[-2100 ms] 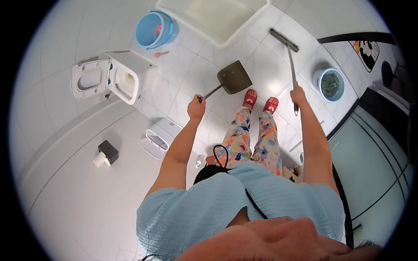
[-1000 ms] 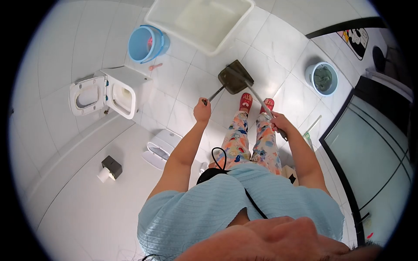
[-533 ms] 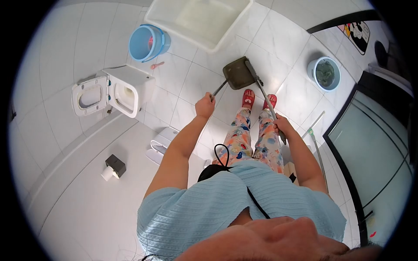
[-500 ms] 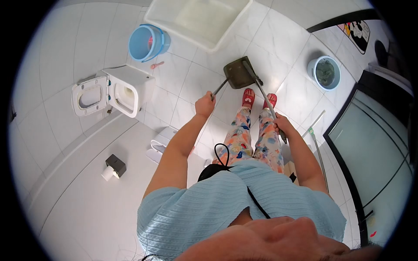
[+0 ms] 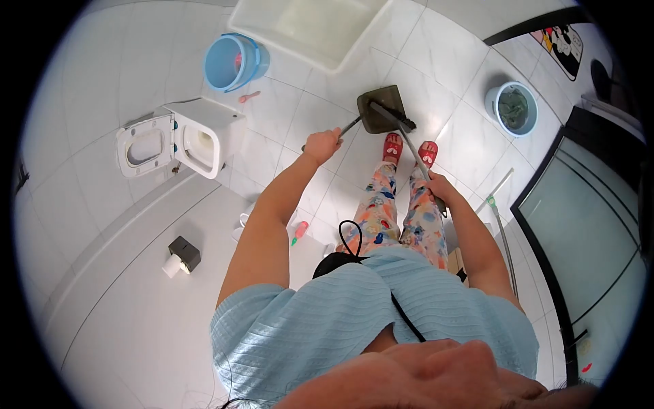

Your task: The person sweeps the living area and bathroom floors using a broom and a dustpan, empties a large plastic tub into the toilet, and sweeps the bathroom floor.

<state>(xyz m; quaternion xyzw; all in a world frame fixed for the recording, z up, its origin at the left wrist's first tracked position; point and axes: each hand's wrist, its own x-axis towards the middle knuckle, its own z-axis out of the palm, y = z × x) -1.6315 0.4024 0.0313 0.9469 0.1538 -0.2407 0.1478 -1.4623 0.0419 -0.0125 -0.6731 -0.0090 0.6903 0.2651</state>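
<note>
My left hand (image 5: 323, 145) is closed around the handle of a dark dustpan (image 5: 373, 126), whose pan is on the tiled floor just beyond my feet. In my right hand (image 5: 443, 189) is a grey broom (image 5: 409, 139) handle, held partway down with its end sticking out past my fist. The broom's dark bristles (image 5: 405, 120) lie across the right side of the pan. I cannot make out what, if anything, the pan contains. My feet in red slippers (image 5: 428, 153) stand close behind the pan.
An open-lidded toilet (image 5: 204, 133) is at the left, with a blue bucket (image 5: 221, 63) and a pink brush (image 5: 250, 97) near it. A large white tub (image 5: 333, 60) stands ahead. Right are another blue bucket (image 5: 495, 108), a long-handled squeegee (image 5: 503, 232) and a glass door (image 5: 579, 225).
The dustpan has turned slightly and shifted a little right in view. The broom's bristles now lie more across its right edge. Both hands keep their grips.
</note>
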